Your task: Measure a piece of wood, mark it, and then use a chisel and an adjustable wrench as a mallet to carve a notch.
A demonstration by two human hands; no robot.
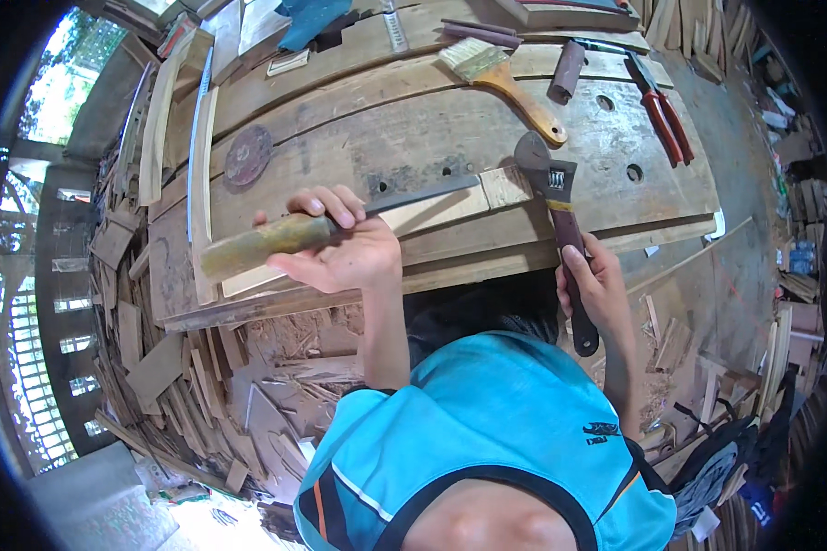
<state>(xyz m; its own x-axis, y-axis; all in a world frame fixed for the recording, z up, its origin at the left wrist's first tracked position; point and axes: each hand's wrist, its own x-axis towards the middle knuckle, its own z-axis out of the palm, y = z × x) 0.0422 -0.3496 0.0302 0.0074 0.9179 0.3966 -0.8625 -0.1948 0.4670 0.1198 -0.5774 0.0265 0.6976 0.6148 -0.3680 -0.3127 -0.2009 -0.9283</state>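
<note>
My left hand (363, 257) is turned palm up, its fingers curled around a chisel (271, 246) with a thick, worn yellowish handle. The chisel's dark, narrow blade points right, above a pale wooden strip (441, 213) that lies along the bench's near edge. In my right hand (599, 283) is an adjustable wrench (563, 216), gripped by its dark handle. The wrench stands with its jaw end away from me, next to the strip's right end. Part of the strip is hidden behind my left hand and the chisel.
On the wooden workbench (358, 151) lie a wide paintbrush (510, 87), red-handled pliers (663, 119), a brown tube-like roll (568, 72) and a round reddish disc (248, 154). Several holes pierce the bench top. Scrap boards (156, 372) pile up on the floor at the left.
</note>
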